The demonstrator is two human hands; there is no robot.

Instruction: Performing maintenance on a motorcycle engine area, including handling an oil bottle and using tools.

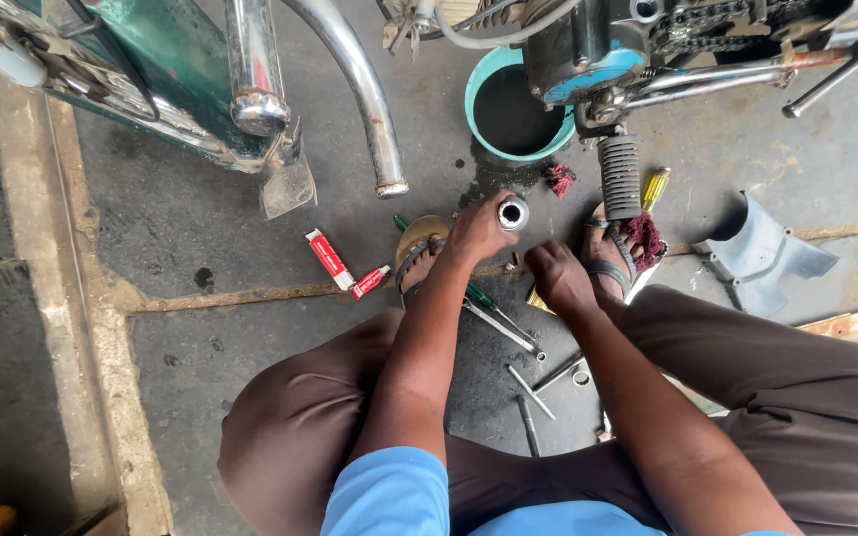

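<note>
- Person squats, knees wide in brown trousers (pixel 806 397), blue sleeves at frame bottom; both forearms reach forward and down between the knees.
- Left hand (pixel 477 230): arm nearly straight, fingers closed around a short shiny metal cylinder (pixel 512 212), open end facing up, held just above the floor.
- Right hand (pixel 558 278): palm down, fingers curled toward the floor by the right sandalled foot (pixel 608 263); cannot tell whether it grips anything, fingertips hidden.
- Floor between the legs: loose steel rods and bolts (pixel 528 392), a small ring (pixel 581 377), a green-handled screwdriver (pixel 479 296) lying under the left forearm.
- Left of the left foot: two red-and-white tubes (pixel 331 260), nearly touching end to end.
- Surface: grey concrete floor (pixel 201 347), oil-stained, a crack line running left to right; raised concrete strip at left edge.
- Right: a bent grey metal cover (pixel 762 253) lying on the floor, well apart from the hands.
- Farther out: teal basin (pixel 479 109) with dark liquid, a red rag (pixel 559 177) beside it, a yellow-handled screwdriver (pixel 654 189).
- Top: motorcycle engine and chain (pixel 647 40) with a ribbed footpeg (pixel 620 177) hanging down; chrome exhaust pipe (pixel 359 79) and a green vehicle body (pixel 171 69) at upper left.
</note>
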